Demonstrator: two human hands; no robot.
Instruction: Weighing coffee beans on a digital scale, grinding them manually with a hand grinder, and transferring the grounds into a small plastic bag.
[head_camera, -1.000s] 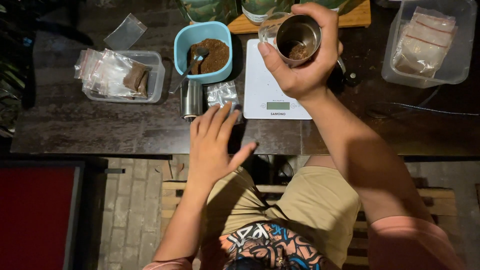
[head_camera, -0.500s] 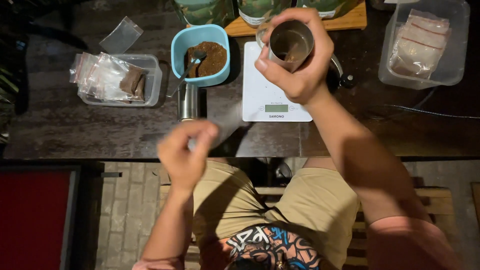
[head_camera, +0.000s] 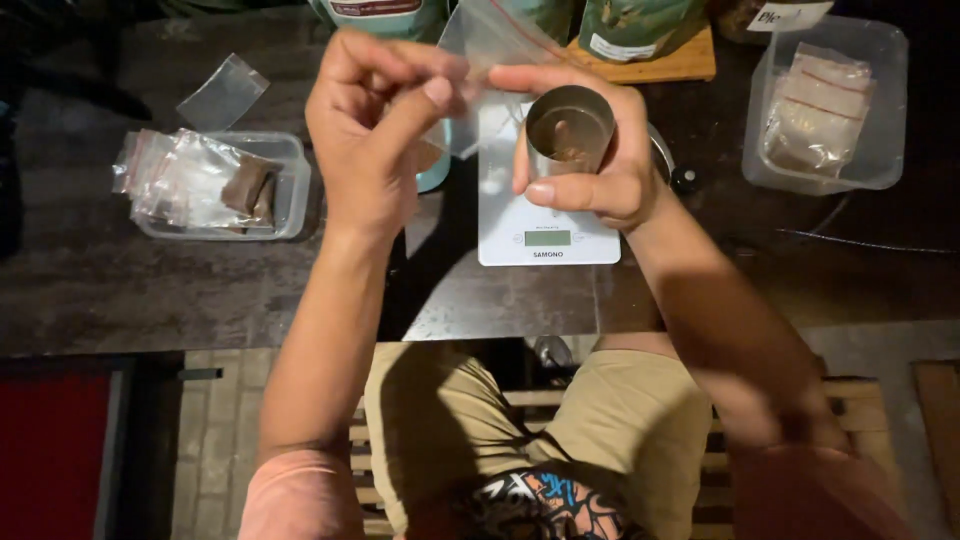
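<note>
Above the white digital kitchen scale (head_camera: 545, 215), the right hand (head_camera: 590, 165) wraps its fingers around a small round steel cup (head_camera: 570, 130) with brown powder at its bottom. At nine o'clock of the cup, the left hand (head_camera: 375, 130) pinches a small clear plastic bag (head_camera: 490, 40) between thumb and forefinger — its other fingers curled. Farther toward nine o'clock sits a clear plastic tub of filled bags (head_camera: 215, 185) — on the dark table (head_camera: 100, 290).

A white digital kitchen scale (head_camera: 545, 225) sits on the dark table (head_camera: 120, 290). At left, a clear plastic tub (head_camera: 285, 190) holds filled bags; a loose empty bag (head_camera: 222, 92) lies behind it. Another clear tub (head_camera: 885, 110) with packets stands far right, beside a wooden board (head_camera: 680, 62).
</note>
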